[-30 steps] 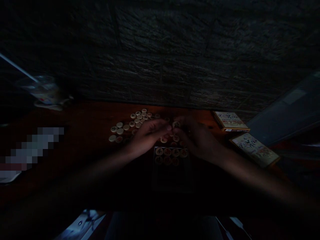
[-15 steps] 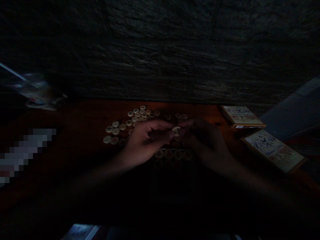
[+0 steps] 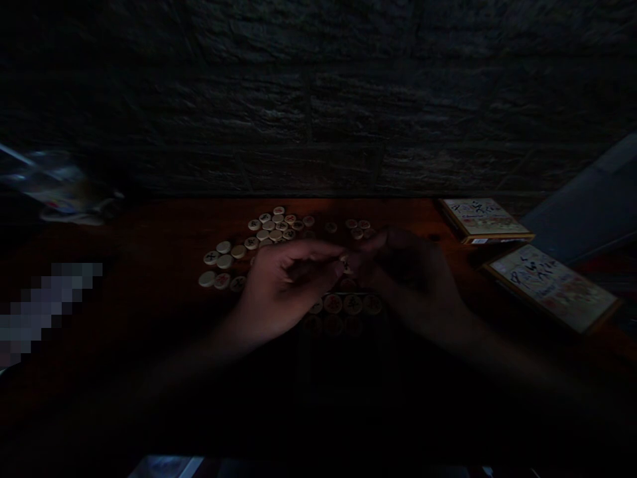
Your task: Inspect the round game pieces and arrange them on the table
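Dim stone wall [image 3: 318,99], reddish surface [image 3: 164,245]. From my end, the left hand [image 3: 283,285] and right hand [image 3: 413,279] pinched one pale disc [image 3: 344,263] together, just above a row of discs [image 3: 348,304]. Loose discs [image 3: 271,229] lay beyond. I couldn't read the print on the two boxes [image 3: 485,219].

No text is legible. The round pieces [image 3: 269,229] carry dark and red characters, too dim and small to read; the leftmost piece [image 3: 212,257] shows a black cross-like mark. The far box lid [image 3: 485,219] and the near box lid [image 3: 552,285] bear large brush-style characters, blurred beyond reading.

Cream discs [image 3: 271,229] — red-brown table [image 3: 164,239].
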Available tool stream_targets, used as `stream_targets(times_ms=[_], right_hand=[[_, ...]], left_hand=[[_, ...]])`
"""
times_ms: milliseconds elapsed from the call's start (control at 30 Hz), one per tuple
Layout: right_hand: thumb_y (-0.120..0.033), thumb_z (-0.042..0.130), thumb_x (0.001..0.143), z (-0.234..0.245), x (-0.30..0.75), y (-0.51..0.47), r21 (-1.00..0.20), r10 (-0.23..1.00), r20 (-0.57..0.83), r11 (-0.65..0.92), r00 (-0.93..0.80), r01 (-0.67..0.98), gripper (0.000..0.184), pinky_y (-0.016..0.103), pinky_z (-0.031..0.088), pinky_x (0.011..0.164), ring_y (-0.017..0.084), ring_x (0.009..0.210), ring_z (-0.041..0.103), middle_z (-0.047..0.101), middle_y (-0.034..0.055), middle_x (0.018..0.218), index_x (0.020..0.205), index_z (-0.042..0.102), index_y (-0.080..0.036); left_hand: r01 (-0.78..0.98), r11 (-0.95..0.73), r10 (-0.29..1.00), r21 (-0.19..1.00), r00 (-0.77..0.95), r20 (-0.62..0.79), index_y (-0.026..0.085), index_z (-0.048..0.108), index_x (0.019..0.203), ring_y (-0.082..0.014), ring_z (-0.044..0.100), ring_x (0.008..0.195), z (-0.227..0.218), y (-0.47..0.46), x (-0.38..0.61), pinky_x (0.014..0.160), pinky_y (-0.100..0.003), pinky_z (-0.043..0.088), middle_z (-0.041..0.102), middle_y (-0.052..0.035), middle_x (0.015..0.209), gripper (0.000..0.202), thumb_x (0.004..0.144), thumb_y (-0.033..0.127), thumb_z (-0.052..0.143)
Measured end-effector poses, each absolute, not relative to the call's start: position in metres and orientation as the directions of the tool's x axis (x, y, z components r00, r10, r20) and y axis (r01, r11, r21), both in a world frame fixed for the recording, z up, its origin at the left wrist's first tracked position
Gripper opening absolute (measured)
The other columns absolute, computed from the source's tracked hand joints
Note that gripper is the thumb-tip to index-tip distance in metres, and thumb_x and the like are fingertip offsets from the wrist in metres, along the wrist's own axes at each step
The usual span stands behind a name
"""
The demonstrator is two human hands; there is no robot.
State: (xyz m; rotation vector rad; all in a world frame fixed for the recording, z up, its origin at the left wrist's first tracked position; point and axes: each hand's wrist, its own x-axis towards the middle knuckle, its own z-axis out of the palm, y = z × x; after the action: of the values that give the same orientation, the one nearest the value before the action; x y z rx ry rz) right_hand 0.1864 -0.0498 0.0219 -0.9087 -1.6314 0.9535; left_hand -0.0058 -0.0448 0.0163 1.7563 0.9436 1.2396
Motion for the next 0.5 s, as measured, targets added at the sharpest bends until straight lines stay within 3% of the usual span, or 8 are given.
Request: stream_targets(times_ms=[167, 500], right_hand=[[-0.040, 0.084, 0.084, 0.0238, 0.1857, -0.0509, -0.909, 0.912, 0.360, 0.391, -0.197, 0.147, 0.026, 0.021, 0.052, 0.052, 0.013, 0.060, 0.068, 0.073, -0.0007, 0.070, 0.079, 0.068, -0.020], [-0.026, 0.072, 0.094, 0.0176, 0.1906, -0.0511, -0.926, 0.916, 0.331, 0.362, -0.227, 0.107, 0.007, 0.025, 0.056, 0.062, 0.016, 0.073, 0.074, 0.078, 0.0015, 0.083, 0.089, 0.070, -0.022]], left_hand=[[0.301, -0.515, 0.853, 0.802, 0.271, 0.446, 0.023, 0.081, 0.099, -0.0172, 0.077, 0.079, 0.0174, -0.0494, -0.0069, 0.070, -0.025, 0.062, 0.083, -0.0002, 0.094, 0.012, 0.088, 0.020, 0.076], [0.202, -0.474, 0.874, 0.857, 0.230, 0.429, 0.021, 0.081, 0.099, -0.0182, 0.080, 0.082, 0.0195, -0.0485, -0.0051, 0.071, -0.025, 0.064, 0.084, -0.0022, 0.095, 0.015, 0.086, 0.017, 0.075]])
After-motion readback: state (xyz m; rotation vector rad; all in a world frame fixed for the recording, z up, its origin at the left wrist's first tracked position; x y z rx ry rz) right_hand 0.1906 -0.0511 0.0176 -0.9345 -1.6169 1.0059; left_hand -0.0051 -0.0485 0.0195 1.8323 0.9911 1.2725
